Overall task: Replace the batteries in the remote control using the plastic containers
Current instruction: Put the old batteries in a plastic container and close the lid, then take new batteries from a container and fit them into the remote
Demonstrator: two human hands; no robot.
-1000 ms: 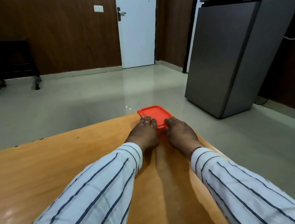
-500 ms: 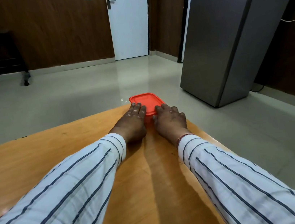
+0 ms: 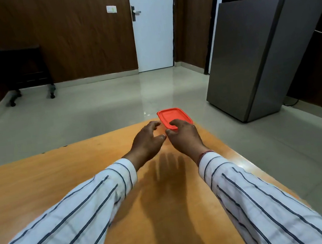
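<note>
My right hand with fingers on the orange lid, my left hand loosely spread beside it, holding nothing, over the table.

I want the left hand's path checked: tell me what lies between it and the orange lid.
Nothing: in the head view only bare wooden table separates the left hand from the orange lid.

Sheen on wood, plastic and steel

A smooth orange plastic container lid rests on a satiny orange-brown wooden table. Striped white cloth sleeves look matt (softly creased); the grey metal refrigerator appears brushed, the pale floor glossy.
</note>
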